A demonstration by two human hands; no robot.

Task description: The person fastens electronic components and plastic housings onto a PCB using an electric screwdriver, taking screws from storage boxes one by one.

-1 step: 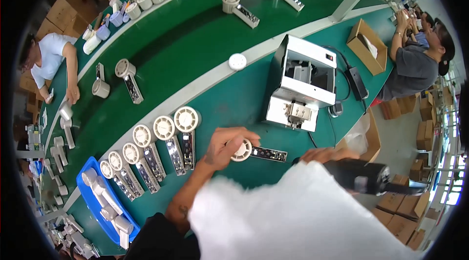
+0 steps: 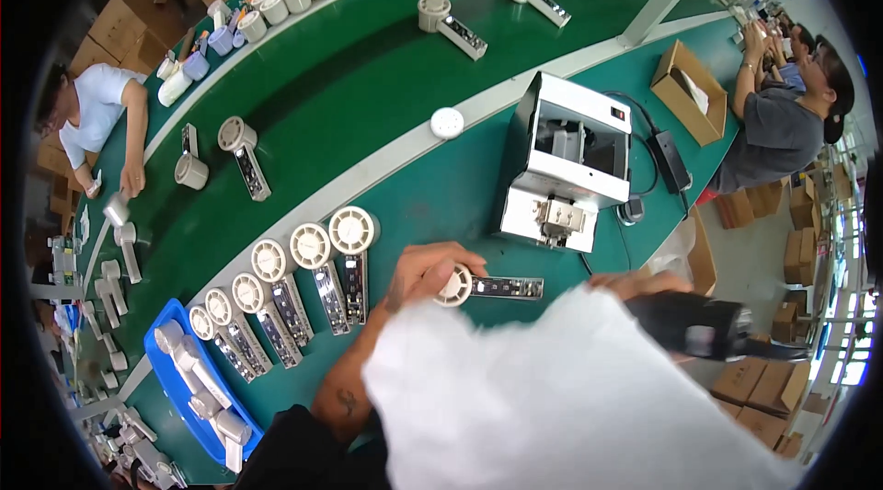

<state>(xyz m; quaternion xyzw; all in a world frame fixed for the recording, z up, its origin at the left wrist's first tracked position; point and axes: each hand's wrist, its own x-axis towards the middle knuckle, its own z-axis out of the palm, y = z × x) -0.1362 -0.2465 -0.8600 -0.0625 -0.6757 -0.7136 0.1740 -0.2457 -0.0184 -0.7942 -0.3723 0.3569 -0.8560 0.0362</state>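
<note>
My left hand (image 2: 430, 271) is closed around the round head of a white handheld fan (image 2: 454, 286). Its handle points right along the green bench, open on top, with a circuit board (image 2: 506, 288) showing. In my right hand (image 2: 639, 286) is a black electric screwdriver (image 2: 690, 322), its cable trailing off to the right. The hand and a blurred white shape (image 2: 552, 398) in the foreground hide its tip and part of my right arm. Left of my left hand several similar fans (image 2: 313, 246) lie in a slanting row, boards facing up.
A white and black machine (image 2: 566, 168) stands beyond the fan, with a power adapter (image 2: 670, 159) and cables beside it. A blue tray (image 2: 156, 361) of white parts lies at left. The green conveyor (image 2: 349, 94) carries more fans. Open cartons (image 2: 690, 90) and co-workers (image 2: 791, 122) are at right.
My right hand with the screwdriver has shifted slightly right, away from the fan's handle. The handle has turned a little, its end swinging away from me. A co-worker's hand at left moved slightly.
</note>
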